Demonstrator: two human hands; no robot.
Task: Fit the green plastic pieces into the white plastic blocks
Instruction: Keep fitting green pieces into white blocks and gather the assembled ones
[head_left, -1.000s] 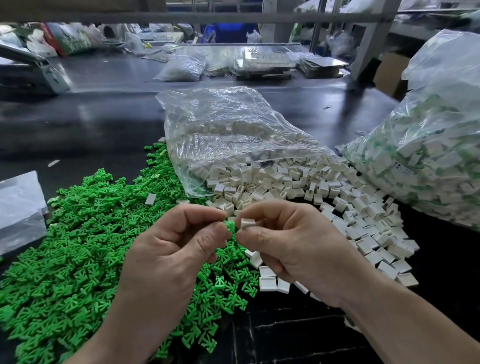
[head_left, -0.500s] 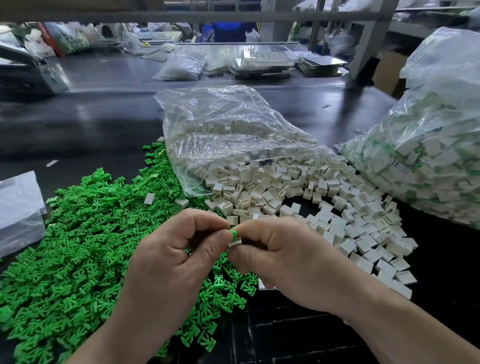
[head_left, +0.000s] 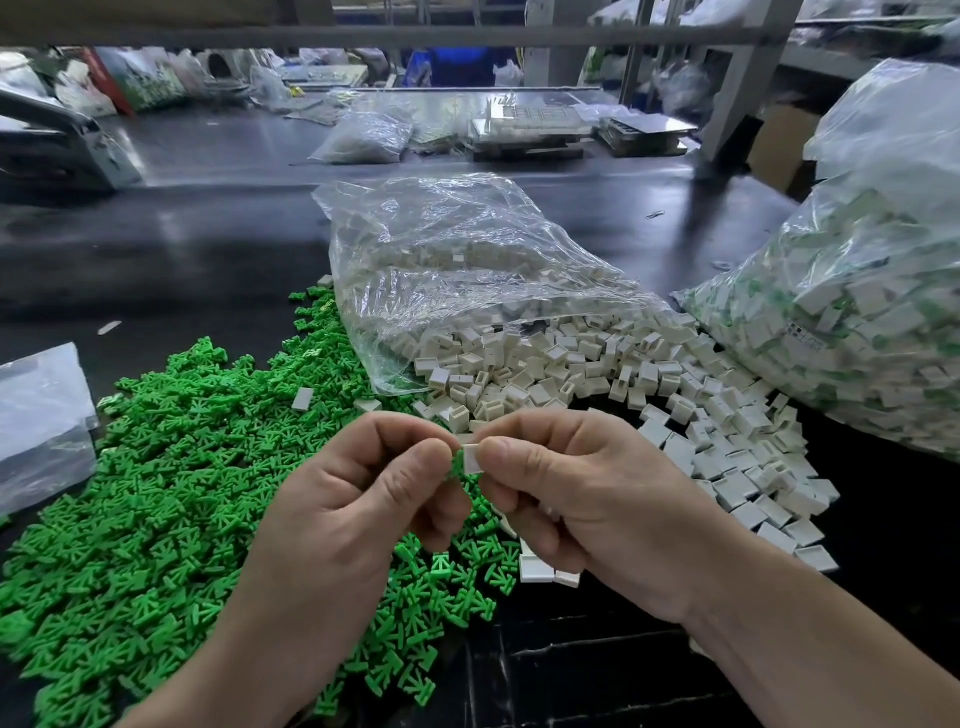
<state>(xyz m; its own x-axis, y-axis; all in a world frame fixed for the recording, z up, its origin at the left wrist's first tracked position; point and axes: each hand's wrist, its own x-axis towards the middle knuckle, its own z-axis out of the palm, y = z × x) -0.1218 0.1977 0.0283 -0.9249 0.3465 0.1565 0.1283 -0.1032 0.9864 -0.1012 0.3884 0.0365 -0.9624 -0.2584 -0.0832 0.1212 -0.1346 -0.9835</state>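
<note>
1. The left hand and the right hand meet in the near middle, just above the dark, shiny surface.
2. The fingers of the right hand are clamped on one white block (a small, flat, square one).
3. The fingers of the left hand are pinched tight on a green piece. Only a tiny bit of green shows, and it touches the left edge of the white block.
4. How far the green piece sits inside the block cannot be told, since the fingers hide it.
5. A big green pile lies on the surface at the left and reaches under both hands.
6. A white pile lies to the right and on the far side of the hands. It spills out of a clear bag that lies on its side.
7. Two loose blocks lie near the right hand, at the edge of the green pile.
8. One stray block lies alone on top of the green pile.
9. At the far right sits a full bag with white blocks and bits of green inside.
10. A flat bag lies at the left edge.
</note>
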